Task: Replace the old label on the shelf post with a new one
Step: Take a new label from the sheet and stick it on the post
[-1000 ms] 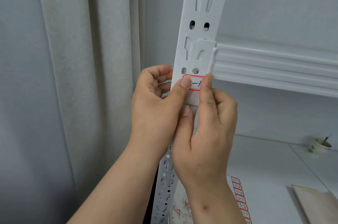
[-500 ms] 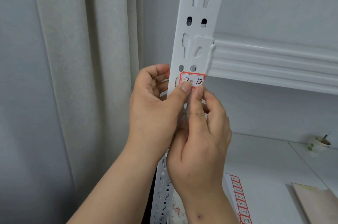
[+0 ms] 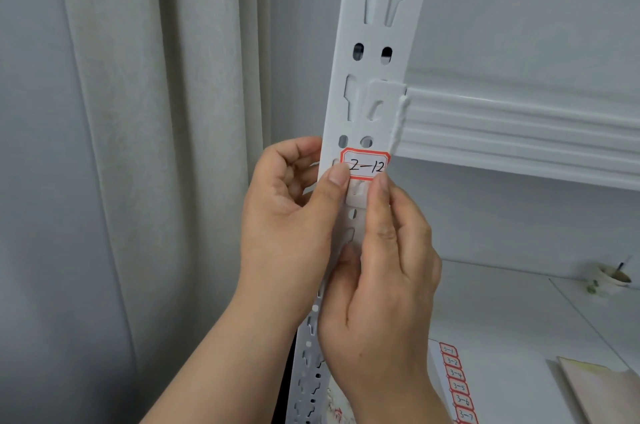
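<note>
Head view has the red-bordered white paper label reading 2-12 [image 3: 366, 164] sitting on the white slotted metal shelf post [image 3: 375, 43] just above both grips, left hand [image 3: 294, 212] thumb and right hand [image 3: 384, 271] fingertip pressing its lower corners, so I'd rub outward to flatten it without wrinkles.

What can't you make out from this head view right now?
- Lower left corner of the label: covered by the left hand thumb.
- Shelf post below the label: mostly behind the right hand.
- Label sheet: cut off by the bottom edge.
- Cup contents: too small.
</note>
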`<action>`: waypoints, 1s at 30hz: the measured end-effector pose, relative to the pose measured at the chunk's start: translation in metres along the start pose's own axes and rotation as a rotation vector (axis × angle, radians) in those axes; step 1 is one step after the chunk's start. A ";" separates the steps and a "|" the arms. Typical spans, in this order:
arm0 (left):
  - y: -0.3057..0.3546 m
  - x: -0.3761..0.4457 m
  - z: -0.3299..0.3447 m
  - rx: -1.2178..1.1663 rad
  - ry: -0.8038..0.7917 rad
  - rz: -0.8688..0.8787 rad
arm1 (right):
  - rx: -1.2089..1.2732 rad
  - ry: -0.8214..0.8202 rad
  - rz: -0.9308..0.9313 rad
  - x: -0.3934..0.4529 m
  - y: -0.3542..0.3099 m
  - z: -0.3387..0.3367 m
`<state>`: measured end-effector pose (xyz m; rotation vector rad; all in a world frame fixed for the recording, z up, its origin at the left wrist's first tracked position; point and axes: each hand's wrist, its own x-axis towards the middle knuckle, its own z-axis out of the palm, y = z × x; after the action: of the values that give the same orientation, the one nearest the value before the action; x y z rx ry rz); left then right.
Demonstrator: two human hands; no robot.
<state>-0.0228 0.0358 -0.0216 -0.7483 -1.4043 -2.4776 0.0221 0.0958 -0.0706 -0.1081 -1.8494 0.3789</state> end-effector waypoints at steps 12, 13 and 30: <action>-0.001 0.001 0.001 0.010 0.011 0.025 | 0.010 0.032 -0.035 0.001 0.007 0.001; -0.001 0.001 0.001 0.009 0.015 0.028 | 0.009 0.026 -0.032 0.001 0.007 -0.001; 0.003 0.004 0.008 0.008 0.099 -0.018 | -0.027 -0.034 -0.006 0.010 -0.001 -0.007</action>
<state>-0.0227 0.0413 -0.0144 -0.6046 -1.3914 -2.4844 0.0258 0.0987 -0.0588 -0.1154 -1.8889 0.3535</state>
